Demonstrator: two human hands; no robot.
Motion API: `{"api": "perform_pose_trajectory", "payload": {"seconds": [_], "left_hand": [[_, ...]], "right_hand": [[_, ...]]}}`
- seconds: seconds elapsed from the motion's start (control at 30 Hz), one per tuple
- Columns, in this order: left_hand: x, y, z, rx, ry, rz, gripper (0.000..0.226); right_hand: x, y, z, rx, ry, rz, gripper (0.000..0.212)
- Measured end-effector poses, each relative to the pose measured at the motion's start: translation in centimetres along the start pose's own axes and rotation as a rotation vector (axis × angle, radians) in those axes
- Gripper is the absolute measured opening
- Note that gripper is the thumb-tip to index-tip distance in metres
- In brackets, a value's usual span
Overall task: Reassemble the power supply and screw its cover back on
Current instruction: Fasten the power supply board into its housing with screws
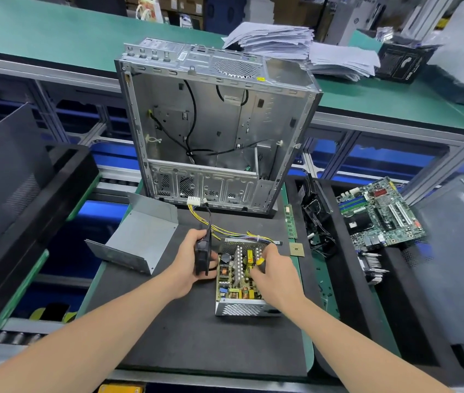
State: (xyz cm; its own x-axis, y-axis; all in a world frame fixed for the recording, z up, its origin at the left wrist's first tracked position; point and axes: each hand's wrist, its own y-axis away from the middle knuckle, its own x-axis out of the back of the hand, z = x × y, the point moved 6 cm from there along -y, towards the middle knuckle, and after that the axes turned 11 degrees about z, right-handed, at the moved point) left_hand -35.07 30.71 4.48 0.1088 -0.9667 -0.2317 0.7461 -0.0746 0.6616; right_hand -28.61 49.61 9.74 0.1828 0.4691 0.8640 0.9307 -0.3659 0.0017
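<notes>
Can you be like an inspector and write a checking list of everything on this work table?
Surface: black mat, bearing the job's parts.
Job's things: power supply open, circuit board showing; cover lies off, to its left; fan not fitted.
Clutter: memory stick, chip and motherboard to the right.
Hands: left hand grips the fan; right hand pinches a yellow-handled tool over the power supply.
Cables: yellow and black wires run from the power supply to a white plug.
Surroundings: empty computer case stands behind; paper stacks beyond.
</notes>
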Motion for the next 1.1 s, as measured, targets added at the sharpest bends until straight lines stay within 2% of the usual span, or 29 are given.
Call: {"api": "perform_pose_trajectory", "payload": {"seconds": [0.43, 0.67, 0.73, 0.8, 0.9, 1.1], "left_hand": [[-0.2, -0.3, -0.1, -0.023, -0.004, 0.000, 0.043], [0.1, -0.8, 0.4, -0.057, -0.040, -0.034, 0.062], [-0.4, -0.3, 0.5, -0.053, -0.016, -0.055, 0.059], [-0.7, -0.3, 0.4, -0.066, -0.036, -0.056, 0.067], [-1.0, -0.5, 0.5, -0.097, -0.073, -0.049, 0.077], [-0.8, -0.4, 0.6, -0.102, -0.075, -0.037, 0.068]], "right_hand": [[-0.1, 0.2, 0.0, 0.012, 0.028, 0.024, 0.022], [1.0, -0.8, 0.7, 0.008, 0.013, -0.070, 0.033], [1.2, -1.1, 0.6, 0.021, 0.039, -0.066, 0.029], [1.0, -1.2, 0.4, 0.032, 0.041, -0.053, 0.022], [1.0, -1.1, 0.6, 0.051, 0.003, -0.036, 0.022], [1.2, -0.9, 1.2, 0.083, -0.050, -0.051, 0.030]]}}
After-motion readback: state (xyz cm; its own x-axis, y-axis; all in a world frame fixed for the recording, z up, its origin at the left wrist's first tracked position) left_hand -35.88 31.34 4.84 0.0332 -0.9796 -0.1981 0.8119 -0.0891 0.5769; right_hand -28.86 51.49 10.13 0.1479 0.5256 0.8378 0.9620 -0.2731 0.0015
